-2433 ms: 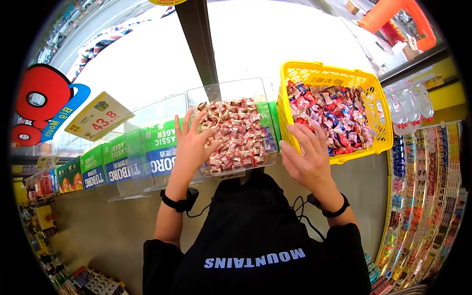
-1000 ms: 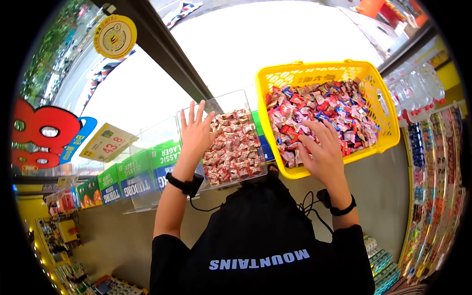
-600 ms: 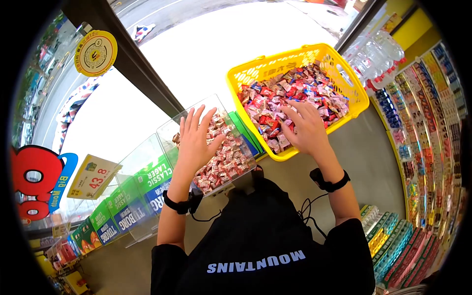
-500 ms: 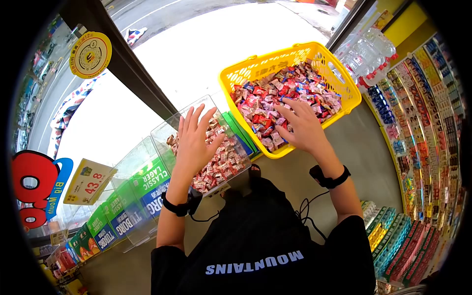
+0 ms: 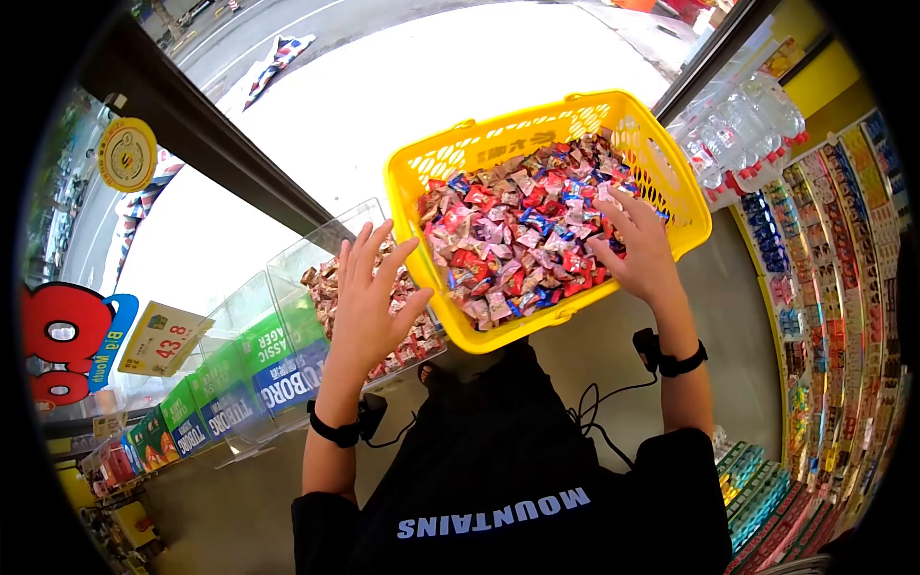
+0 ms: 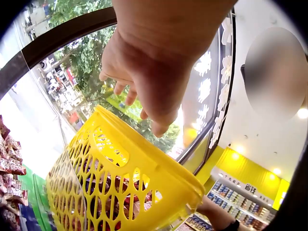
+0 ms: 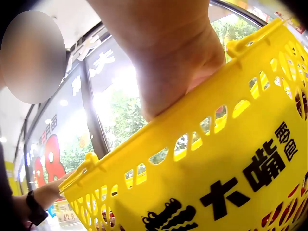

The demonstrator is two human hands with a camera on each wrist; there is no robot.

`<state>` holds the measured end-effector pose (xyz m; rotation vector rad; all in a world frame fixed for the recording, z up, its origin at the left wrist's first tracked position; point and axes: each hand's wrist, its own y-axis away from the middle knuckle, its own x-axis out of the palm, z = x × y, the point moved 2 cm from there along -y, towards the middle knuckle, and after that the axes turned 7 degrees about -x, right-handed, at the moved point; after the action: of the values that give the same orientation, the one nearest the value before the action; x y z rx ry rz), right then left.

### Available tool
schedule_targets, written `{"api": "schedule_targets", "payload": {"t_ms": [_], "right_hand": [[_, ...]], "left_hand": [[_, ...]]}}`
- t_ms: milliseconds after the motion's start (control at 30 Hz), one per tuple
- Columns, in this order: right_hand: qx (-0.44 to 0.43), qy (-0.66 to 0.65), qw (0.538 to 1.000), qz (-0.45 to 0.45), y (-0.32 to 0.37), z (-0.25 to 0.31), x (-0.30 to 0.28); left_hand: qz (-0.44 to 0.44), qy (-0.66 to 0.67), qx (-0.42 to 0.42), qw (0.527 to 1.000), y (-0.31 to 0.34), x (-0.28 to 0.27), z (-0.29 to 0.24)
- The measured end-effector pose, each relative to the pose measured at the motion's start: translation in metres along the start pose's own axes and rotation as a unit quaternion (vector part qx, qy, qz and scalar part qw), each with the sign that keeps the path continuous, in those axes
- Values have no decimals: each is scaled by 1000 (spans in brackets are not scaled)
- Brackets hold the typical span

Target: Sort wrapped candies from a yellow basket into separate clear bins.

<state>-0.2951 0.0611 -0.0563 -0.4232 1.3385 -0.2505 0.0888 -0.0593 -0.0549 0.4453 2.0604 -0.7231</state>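
My left hand [image 5: 369,297] reaches over the right side of a clear bin [image 5: 297,254] of small red-and-white wrapped candies [image 5: 321,292], fingers spread. Its fingertips are right at the left rim of a yellow plastic basket [image 5: 450,321]; in the left wrist view they show above that rim. My right hand [image 5: 640,247] is over the basket's right part, fingers loosely bent above a heap of red, pink and blue wrapped candies [image 5: 527,230]. In the right wrist view, the basket's wall [image 7: 192,168] hides its fingers.
Left of the candy bin run clear bins [image 5: 240,326] and green-and-blue beer cartons [image 5: 287,374]. A price sign [image 5: 165,337] stands behind them. Large water bottles [image 5: 738,129] are at the back right, above curved snack shelves [image 5: 843,287]. A dark window post [image 5: 201,115] rises behind.
The view has turned. The basket now overlaps the bin's right side in view. My right hand has shifted from the basket's left part to its right; my left hand now reaches the basket's left rim.
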Motion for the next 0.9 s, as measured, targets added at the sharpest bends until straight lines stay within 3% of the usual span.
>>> {"api": "schedule_targets", "payload": {"t_ms": [100,200,333,433,700,900], "right_hand": [[-10,-55,998,-14,0,-15,-9],[-101,5,995,-10,-2,-28,-29],[-47,-66,996,-30,2,-66,-41],[-69,-86,994,-12,-5,-82,-42],[-140,-117,982,55,-35,-90,-54],[-324,-133,924,153,-108,-46,-79]], "left_hand": [[-5,-19,-29,999,-12,16,-21],[4,-22,-44,999,-15,28,-50],[29,-56,-84,994,-23,37,-86],[31,-52,-103,993,-29,40,-113],[-17,-35,-106,994,-25,61,-112],[-87,7,-132,987,-22,61,-102]]}}
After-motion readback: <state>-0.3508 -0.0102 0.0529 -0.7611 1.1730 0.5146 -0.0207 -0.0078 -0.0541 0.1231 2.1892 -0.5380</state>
